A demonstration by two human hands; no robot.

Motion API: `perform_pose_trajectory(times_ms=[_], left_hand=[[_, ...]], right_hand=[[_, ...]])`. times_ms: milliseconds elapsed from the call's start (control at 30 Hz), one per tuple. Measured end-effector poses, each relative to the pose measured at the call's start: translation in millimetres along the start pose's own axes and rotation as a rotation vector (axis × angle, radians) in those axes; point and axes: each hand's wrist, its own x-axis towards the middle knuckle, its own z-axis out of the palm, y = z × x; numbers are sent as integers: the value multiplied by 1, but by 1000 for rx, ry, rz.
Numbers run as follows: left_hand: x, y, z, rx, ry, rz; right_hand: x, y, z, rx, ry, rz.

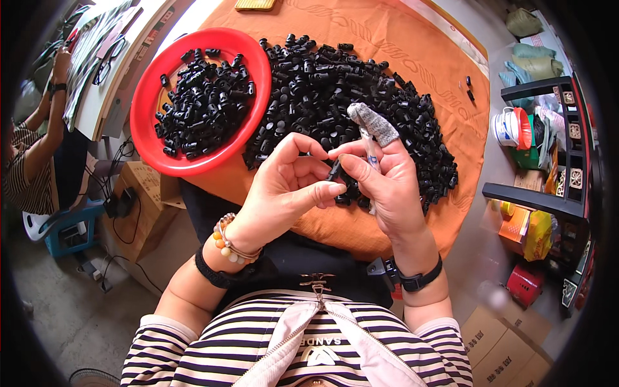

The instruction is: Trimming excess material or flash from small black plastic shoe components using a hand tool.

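Note:
My left hand (pixel 287 177) is closed, thumb and fingertips around one end of a small black plastic part (pixel 334 170) that resembles a cord lock. Thumb and finger of my right hand (pixel 390 180) pinch the same part from the other side, in front of my body. A grey knitted finger cover (pixel 374 124) sits on a raised finger of the right hand, and a whitish strip with blue marks lies along that hand's fingers. Just beyond both hands spreads a big heap of similar black parts (pixel 335 84). Fingers hide most of the held part.
A red round tray (pixel 264 84) full of black parts stands left of the heap on an orange tablecloth (pixel 445 58). Few loose parts (pixel 469 90) lie at right. A black shelf rack (pixel 535 197) holds bags and tubs. Another person (pixel 42 148) is at far left.

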Motion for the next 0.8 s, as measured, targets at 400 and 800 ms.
perform_pose_trajectory(times_ms=[400, 800], left_hand=[[1, 5, -3, -454, -111, -247], [1, 4, -2, -498, 29, -189]], right_hand=[[1, 15, 6, 53, -53, -128], [-22, 13, 1, -343, -81, -154]])
